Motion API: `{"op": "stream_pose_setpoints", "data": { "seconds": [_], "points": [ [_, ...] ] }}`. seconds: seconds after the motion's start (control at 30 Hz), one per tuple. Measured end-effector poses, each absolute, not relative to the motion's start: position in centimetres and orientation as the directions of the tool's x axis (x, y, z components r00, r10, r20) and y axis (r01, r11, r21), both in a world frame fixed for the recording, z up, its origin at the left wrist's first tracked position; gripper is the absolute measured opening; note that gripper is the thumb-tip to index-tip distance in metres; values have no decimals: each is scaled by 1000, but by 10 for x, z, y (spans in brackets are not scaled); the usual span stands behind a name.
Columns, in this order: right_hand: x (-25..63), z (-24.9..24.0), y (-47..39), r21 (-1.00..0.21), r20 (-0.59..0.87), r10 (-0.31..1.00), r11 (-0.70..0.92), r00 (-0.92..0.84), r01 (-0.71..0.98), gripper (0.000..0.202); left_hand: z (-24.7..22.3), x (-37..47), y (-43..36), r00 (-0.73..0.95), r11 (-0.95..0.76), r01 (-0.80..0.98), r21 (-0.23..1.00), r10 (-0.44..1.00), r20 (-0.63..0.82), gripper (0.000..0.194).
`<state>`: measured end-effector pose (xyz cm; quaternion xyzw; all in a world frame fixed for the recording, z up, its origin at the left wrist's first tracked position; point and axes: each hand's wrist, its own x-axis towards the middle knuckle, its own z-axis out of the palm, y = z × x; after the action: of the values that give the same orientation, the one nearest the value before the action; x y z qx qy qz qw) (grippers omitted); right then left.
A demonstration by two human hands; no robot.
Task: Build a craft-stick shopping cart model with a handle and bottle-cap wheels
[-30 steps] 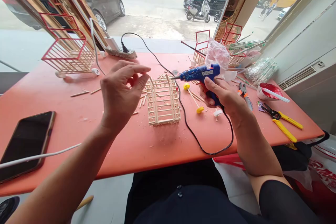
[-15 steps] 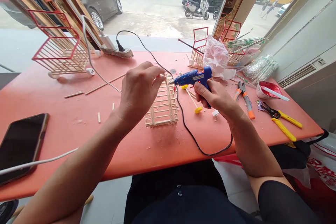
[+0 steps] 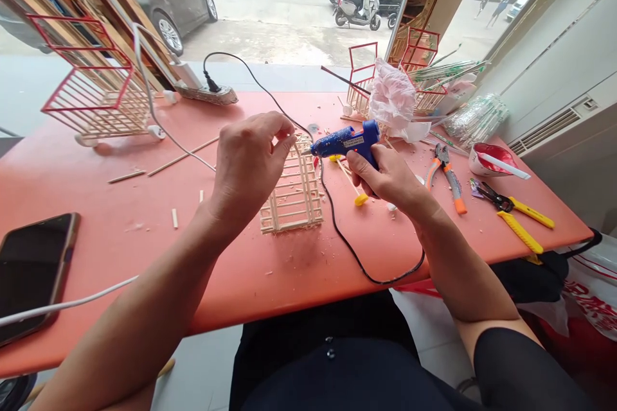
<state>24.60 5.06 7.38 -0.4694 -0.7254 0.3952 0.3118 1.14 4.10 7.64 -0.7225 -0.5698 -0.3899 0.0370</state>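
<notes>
My right hand [image 3: 378, 173] grips a blue hot glue gun [image 3: 346, 141], a finger around its trigger. The nozzle points left, close to the fingertips of my left hand [image 3: 250, 164]. Those left fingers are pinched together on what looks like a thin wooden stick [image 3: 297, 146], mostly hidden by the fingers. Beneath both hands a small frame of thin wooden sticks [image 3: 292, 210] rests on the table. Its far end is partly covered by my left hand. The gun's black cord [image 3: 343, 241] curves along the frame's right side.
Two-tone pliers [image 3: 447, 176] and yellow-handled cutters [image 3: 518, 215] lie at right, near a red-lined cup [image 3: 491, 160]. A red-rimmed stick cart [image 3: 103, 87] stands back left, a phone [image 3: 36, 273] front left. A power strip [image 3: 207, 93] sits at the back. Stick scraps litter the orange table [image 3: 144, 257].
The whole view has shifted slightly left. The glue gun has moved a little left, its nozzle now nearer the left fingertips. Both hands keep their grips.
</notes>
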Motion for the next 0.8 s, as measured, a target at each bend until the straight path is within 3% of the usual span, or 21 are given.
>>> {"op": "stream_pose_setpoints", "data": {
  "seconds": [0.37, 0.8],
  "points": [
    [243, 73, 50, -765, 130, 916, 337, -381, 549, 45, 77, 10, 38, 35, -337, 858, 387, 792, 610, 10],
    [240, 67, 49, -661, 287, 890, 451, -353, 599, 40, 79, 11, 35, 27, -312, 872, 377, 799, 600, 12]
  ]
}}
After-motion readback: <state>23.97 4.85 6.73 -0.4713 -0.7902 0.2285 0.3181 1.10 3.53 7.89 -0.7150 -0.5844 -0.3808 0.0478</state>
